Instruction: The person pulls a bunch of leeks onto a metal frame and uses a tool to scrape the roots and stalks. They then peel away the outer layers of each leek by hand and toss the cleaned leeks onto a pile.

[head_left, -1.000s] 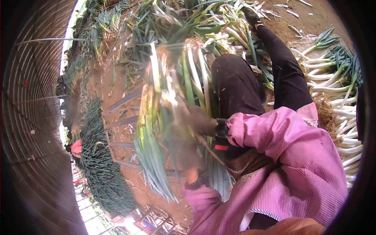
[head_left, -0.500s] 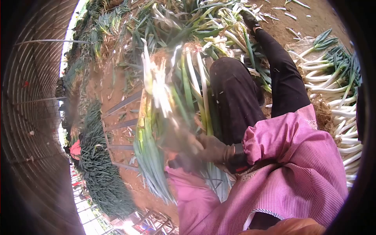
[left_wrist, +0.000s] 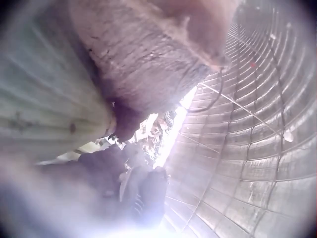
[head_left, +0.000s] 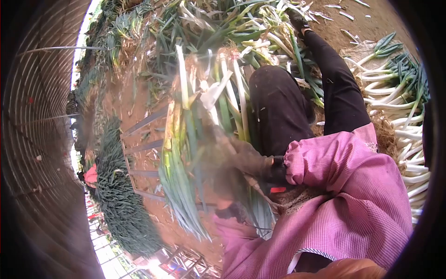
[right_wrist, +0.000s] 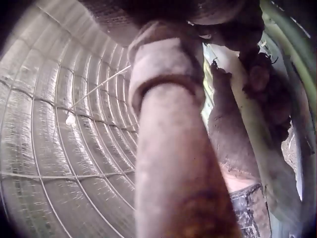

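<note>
Both hands wear dirty dark gloves and meet above the onions, blurred in the head view. My left hand grips a long green onion by its stalk, the gloved fingers wrapped round it in the right wrist view. Loose pale skin flares from its white end. My right hand holds a brown tube-like tool with a collar near the glove; its working end is hidden. In the left wrist view the onion's ribbed pale stalk lies close beside my left glove.
More green onions lie before the person, leaves toward the body, over dark slats. Stripped leaves pile up beyond. White-stalked onions lie in a row at right. A dark green heap stands left, near the ribbed greenhouse wall.
Both hands drew toward the body at half a second ago, then moved forward again. The pale skin at the held onion's end now splays sideways. Onions on the ground stay put.
</note>
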`<state>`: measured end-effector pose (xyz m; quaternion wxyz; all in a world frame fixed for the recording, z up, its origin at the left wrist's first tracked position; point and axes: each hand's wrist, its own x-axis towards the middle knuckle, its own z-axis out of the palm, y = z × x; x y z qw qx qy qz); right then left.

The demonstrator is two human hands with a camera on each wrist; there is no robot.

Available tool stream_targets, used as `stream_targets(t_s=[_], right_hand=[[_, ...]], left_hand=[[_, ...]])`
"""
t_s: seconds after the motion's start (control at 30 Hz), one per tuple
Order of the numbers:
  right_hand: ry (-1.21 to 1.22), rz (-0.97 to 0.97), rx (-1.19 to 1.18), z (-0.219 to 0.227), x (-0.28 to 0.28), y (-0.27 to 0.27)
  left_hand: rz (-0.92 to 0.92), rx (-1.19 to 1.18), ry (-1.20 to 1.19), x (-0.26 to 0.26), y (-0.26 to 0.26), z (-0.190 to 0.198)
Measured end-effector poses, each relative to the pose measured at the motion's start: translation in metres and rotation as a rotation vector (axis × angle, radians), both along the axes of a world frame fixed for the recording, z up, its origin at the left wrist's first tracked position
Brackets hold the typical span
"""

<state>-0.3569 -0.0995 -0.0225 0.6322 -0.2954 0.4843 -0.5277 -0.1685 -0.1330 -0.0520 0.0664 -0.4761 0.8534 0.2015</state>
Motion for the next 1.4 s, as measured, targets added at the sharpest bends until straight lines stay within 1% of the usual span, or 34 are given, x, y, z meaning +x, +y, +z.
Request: stream_targets(t_s=[0.03,0.1,0.17,0.23,0.27,0.37,0.5,0.63,0.67,0.73,0.77,0.83,0.87,0.93,0.97,1.03,1.07,1.13,1.17,1.23,1.27,1.33,1.4], right_hand=[[0.018,0.013,-0.011,0.005,-0.002,0.003],[0.179,-0.045,-0.112,0.007,-0.002,0.013],[0.069,0.033,-0.011,0.007,-0.006,0.013],[0.002,0.05,0.002,0.005,-0.007,0.015],[-0.01,0.031,-0.04,0.002,-0.005,0.015],[0.037,-0.043,-0.053,-0.002,0.002,0.018],[0.022,-0.087,0.116,-0.005,0.004,0.012],[0.045,-0.076,0.02,-0.011,0.005,0.005],[0.059,-0.061,0.006,-0.006,0.003,0.001],[0.226,-0.041,-0.09,-0.011,0.007,-0.008],[0.382,-0.038,-0.173,-0.027,0.014,-0.018],[0.669,0.007,-0.271,-0.036,0.017,-0.032],[0.8,0.049,-0.282,-0.034,0.015,-0.04],[0.905,0.1,-0.306,-0.032,0.01,-0.05],[0.878,0.109,-0.319,-0.029,0.006,-0.052],[0.633,0.029,-0.286,-0.021,0.002,-0.047],[0.415,-0.057,-0.238,-0.014,0.001,-0.039],[0.258,-0.139,-0.238,-0.013,0.005,-0.025],[0.321,-0.139,-0.288,-0.018,0.007,-0.018],[0.284,-0.082,-0.287,-0.032,0.015,-0.01],[0.185,-0.027,-0.236,-0.036,0.018,-0.012],[0.174,0.033,-0.185,-0.045,0.022,-0.01],[0.353,0.042,-0.195,-0.012,0.005,-0.004]], left_hand=[[0.004,-0.008,-0.007,-0.001,0.002,0.0],[0.025,-0.019,-0.016,-0.002,0.004,-0.002],[0.039,-0.035,-0.022,-0.006,0.006,-0.004],[0.065,-0.052,-0.027,-0.011,0.008,-0.006],[0.078,-0.067,-0.031,-0.012,0.009,-0.007],[0.132,-0.117,-0.044,-0.015,0.015,-0.012],[0.188,-0.159,-0.066,-0.016,0.024,-0.016],[0.197,-0.144,-0.1,-0.016,0.03,-0.014],[0.202,-0.137,-0.109,-0.016,0.033,-0.013],[0.221,-0.122,-0.12,-0.017,0.036,-0.008],[0.255,-0.101,-0.09,-0.02,0.037,-0.002],[0.322,-0.06,-0.028,-0.026,0.039,0.008],[0.28,-0.133,-0.018,-0.023,0.04,0.004],[0.192,-0.277,0.003,-0.015,0.041,-0.005],[0.228,-0.247,-0.052,-0.017,0.043,0.0],[0.301,-0.188,-0.163,-0.019,0.048,0.012],[0.212,-0.197,-0.217,-0.024,0.049,0.025],[0.036,-0.213,-0.325,-0.03,0.048,0.051],[0.015,-0.243,-0.173,-0.022,0.046,0.048],[-0.032,-0.303,0.136,0.002,0.046,0.033],[0.019,-0.217,0.207,0.007,0.045,0.031],[0.123,-0.043,0.343,0.016,0.045,0.027],[0.244,0.024,0.407,0.026,0.047,0.019]])
